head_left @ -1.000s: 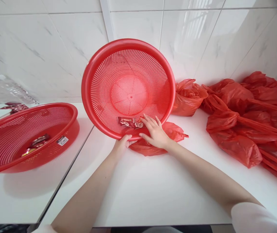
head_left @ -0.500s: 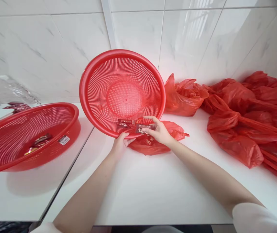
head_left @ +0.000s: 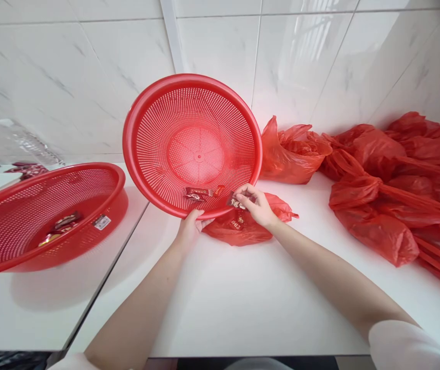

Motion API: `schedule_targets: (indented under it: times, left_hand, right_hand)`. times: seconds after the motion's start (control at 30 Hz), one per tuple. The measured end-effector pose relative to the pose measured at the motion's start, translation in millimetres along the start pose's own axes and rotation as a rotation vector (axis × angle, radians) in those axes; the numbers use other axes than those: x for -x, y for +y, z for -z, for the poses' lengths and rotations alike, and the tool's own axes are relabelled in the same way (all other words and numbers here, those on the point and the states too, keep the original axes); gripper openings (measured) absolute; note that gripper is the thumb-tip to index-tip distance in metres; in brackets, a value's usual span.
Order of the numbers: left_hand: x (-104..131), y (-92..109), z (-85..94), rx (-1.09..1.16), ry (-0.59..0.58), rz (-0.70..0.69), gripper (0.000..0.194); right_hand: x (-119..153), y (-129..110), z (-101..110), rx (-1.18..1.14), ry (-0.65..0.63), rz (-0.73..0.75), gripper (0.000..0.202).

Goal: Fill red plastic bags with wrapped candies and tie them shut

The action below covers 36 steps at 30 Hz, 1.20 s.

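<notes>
1. While our right hand (head_left: 256, 204) pinches a small dark-red packet (head_left: 238, 200) between thumb and fingers, we have it just off the lower right rim of the tilted basket (head_left: 154, 126).
2. With our left hand (head_left: 189, 228) we grip that basket's lower rim, thumb on the inner side, its mouth turned towards us.
3. Inside, near the bottom edge, we see more wrapped packets (head_left: 198, 193).
4. Below the right hand we have a red plastic bag (head_left: 243, 235) lying on the white table (head_left: 262, 298).
5. Further right we see an upright bag (head_left: 292, 159) and a heap of red bags (head_left: 389, 200).
6. To our left sits a second red basket (head_left: 116, 190), holding a few packets (head_left: 62, 225).
</notes>
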<state>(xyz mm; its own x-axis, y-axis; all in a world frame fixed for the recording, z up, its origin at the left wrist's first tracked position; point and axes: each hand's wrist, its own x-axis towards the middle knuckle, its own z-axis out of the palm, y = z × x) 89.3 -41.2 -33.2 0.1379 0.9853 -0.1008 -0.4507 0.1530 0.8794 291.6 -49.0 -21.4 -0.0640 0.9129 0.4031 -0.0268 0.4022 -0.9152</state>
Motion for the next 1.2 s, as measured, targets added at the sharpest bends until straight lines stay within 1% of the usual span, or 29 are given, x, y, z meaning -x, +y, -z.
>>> schedule_targets:
  times: [0.07, 0.2, 0.3, 0.33, 0.37, 0.43, 0.47, 0.5, 0.53, 0.6, 0.67, 0.73, 0.8, 0.87, 0.97, 1.03, 1.1, 1.17, 1.2]
  left_hand:
    - [0, 0, 0.4, -0.005, -0.008, 0.010, 0.014]
    - [1, 0, 0.2, -0.008, -0.014, 0.015, 0.016]
    - [4, 0, -3.4, -0.021, -0.011, -0.002, 0.023]
    - [6, 0, -5.4, -0.027, -0.021, -0.003, 0.026]
    - [8, 0, -7.7, -0.034, -0.043, -0.001, 0.030]
    - [12, -1, -12.2, -0.043, -0.114, 0.017, 0.036]
    - [14, -2, -14.1, -0.044, -0.150, 0.030, 0.038]
    - [16, -3, -15.5, -0.043, -0.175, 0.044, 0.039]
    - [17, -4, -16.5, -0.040, -0.184, 0.057, 0.039]
    - [18, -6, -17.1, -0.034, -0.148, 0.073, 0.037]
    - [18, -8, -16.4, -0.032, -0.108, 0.078, 0.034]
    - [16, -7, -15.6, -0.024, -0.104, 0.079, 0.032]
    - [15, -6, -14.8, -0.014, -0.109, 0.076, 0.028]
    - [13, -4, -13.8, -0.010, -0.086, 0.074, 0.026]
    - [10, -2, -10.9, -0.010, -0.042, 0.095, 0.028]
    - [7, -2, -8.7, -0.004, -0.028, 0.107, 0.027]
    - [6, -2, -7.4, 0.001, -0.029, 0.115, 0.024]
    - [6, -1, -7.5, 0.002, -0.039, 0.115, 0.022]
    - [7, 0, -8.0, 0.002, -0.045, 0.112, 0.023]
  right_hand:
    - [0, -1, 2, 0.092, 0.061, 0.040, 0.026]
    - [-3, 0, 6, 0.235, 0.180, 0.184, 0.036]
    - [-4, 0, 6, 0.323, 0.228, 0.227, 0.038]
    - [-3, -1, 5, 0.370, 0.223, 0.237, 0.036]
    - [-3, -2, 4, 0.429, 0.198, 0.249, 0.034]
    - [-1, -3, 1, 0.580, 0.102, 0.262, 0.027]
    - [1, -4, -1, 0.669, 0.037, 0.254, 0.028]
    - [2, -4, -3, 0.759, -0.029, 0.233, 0.036]
    - [4, -4, -4, 0.844, -0.091, 0.206, 0.046]
    - [7, -4, -6, 0.973, -0.201, 0.159, 0.059]
    - [8, -4, -6, 1.014, -0.291, 0.155, 0.059]
    - [8, -5, -4, 0.975, -0.345, 0.177, 0.056]
    - [6, -6, -2, 0.897, -0.360, 0.201, 0.053]
    - [3, -6, -2, 0.802, -0.354, 0.220, 0.050]
    - [2, -6, -4, 0.606, -0.302, 0.217, 0.034]
    - [2, -7, -6, 0.427, -0.229, 0.139, 0.027]
    - [2, -9, -8, 0.229, -0.163, 0.017, 0.032]
    - [2, -13, -10, 0.050, -0.137, -0.076, 0.038]
    - [2, -15, -10, -0.017, -0.134, -0.099, 0.041]
